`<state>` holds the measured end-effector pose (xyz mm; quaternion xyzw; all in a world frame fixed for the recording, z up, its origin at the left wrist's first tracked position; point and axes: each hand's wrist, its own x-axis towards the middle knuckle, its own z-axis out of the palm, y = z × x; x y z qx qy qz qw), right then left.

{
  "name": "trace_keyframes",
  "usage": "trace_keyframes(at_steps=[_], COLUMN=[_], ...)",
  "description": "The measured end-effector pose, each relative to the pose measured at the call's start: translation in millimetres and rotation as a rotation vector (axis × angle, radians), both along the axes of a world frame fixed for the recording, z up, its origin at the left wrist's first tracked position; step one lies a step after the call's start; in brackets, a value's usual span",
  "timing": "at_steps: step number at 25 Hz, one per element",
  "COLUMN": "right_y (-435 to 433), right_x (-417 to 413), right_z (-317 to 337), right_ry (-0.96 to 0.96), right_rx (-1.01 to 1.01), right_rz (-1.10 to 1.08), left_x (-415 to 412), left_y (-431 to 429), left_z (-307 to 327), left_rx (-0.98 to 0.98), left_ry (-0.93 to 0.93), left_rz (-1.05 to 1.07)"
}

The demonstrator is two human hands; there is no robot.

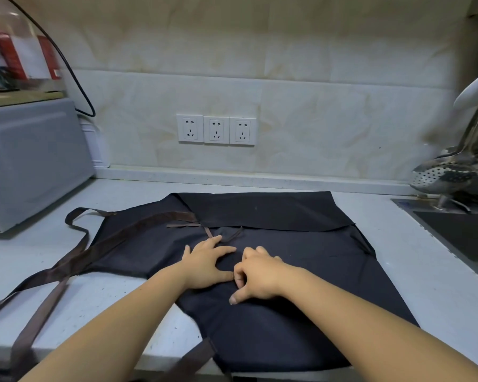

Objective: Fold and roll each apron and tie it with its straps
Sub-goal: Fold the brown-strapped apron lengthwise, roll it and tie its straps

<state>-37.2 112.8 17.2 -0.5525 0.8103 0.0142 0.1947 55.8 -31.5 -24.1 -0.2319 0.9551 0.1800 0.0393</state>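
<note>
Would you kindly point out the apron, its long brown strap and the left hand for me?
apron (287, 326): head view, on the dark cloth near the counter's front edge.
strap (39, 321): head view, mid-length of the band lying on the counter.
left hand (204, 267): head view, on the back of the hand.

Home kitchen, pale worktop (398, 244), tiled wall with sockets (216, 130), microwave (31, 161), hanging ladles (447, 172)

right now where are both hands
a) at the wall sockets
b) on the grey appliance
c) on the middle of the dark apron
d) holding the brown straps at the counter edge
c: the left hand and right hand both lie on the middle of the dark apron spread on the counter, while the long brown straps trail off to the left.
</note>
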Motion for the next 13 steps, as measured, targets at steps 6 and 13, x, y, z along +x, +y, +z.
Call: trace_keyframes(at_steps=[6,13], right_y=[-10.6,-15.7], right_x=[-22.2,-52.1], right_z=[5.9,30.7], right_ry=[-0.106,-0.417], right_rx=[-0.059,-0.117], right_rz=[-0.040,-0.278], left_x=[13.1,10.5], left_y=[13.3,11.3], left_z=[43.6,52.2], left_rx=[0.372,-0.018], left_ry=[0.039,-0.042], left_rz=[-0.051,-0.227])
